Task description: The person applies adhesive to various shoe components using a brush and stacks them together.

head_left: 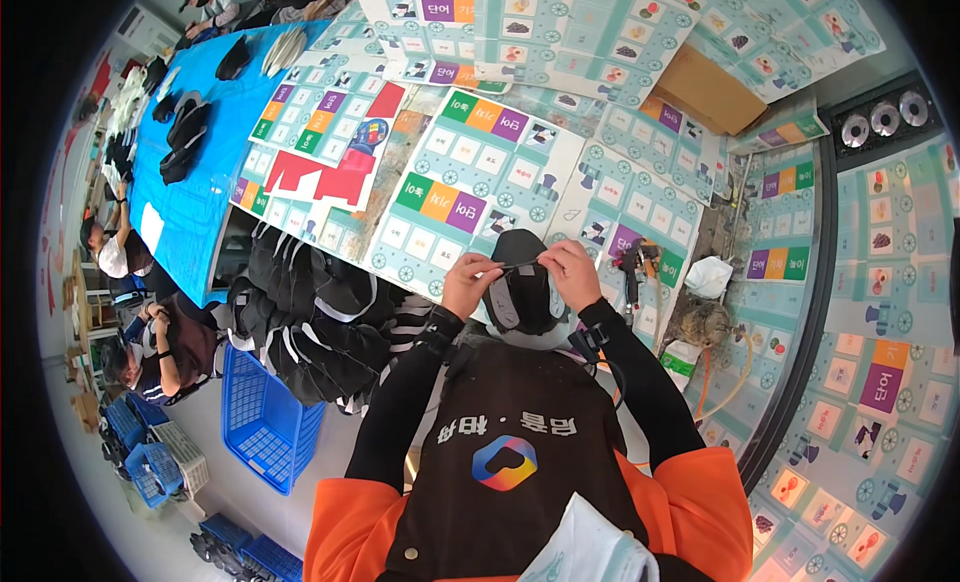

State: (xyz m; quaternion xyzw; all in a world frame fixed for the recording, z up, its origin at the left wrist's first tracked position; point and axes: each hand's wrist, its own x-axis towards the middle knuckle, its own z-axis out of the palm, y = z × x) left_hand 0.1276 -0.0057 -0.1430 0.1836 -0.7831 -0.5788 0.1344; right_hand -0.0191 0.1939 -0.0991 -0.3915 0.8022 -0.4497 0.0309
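In front of my chest, at the near edge of the covered worktable, I hold a black fabric piece (520, 250) that looks like a shoe upper with grey lining. My left hand (472, 285) pinches its left side, thumb and fingers closed on the edge. On the opposite side, my right hand (572, 274) is closed on the same edge. A dark strip spans between the fingertips across the piece. Its lower part hangs near my dark apron (515, 422). Right of my right hand lies a black gun-shaped tool (632, 272).
Printed sheets (440, 222) cover the worktable. Stacked black pieces (320, 322) lie to my left, above a blue basket (265, 422). A round dusty device (706, 324) with hoses and a white crumpled item (710, 277) sit at right. Other people work beyond the blue table (200, 202).
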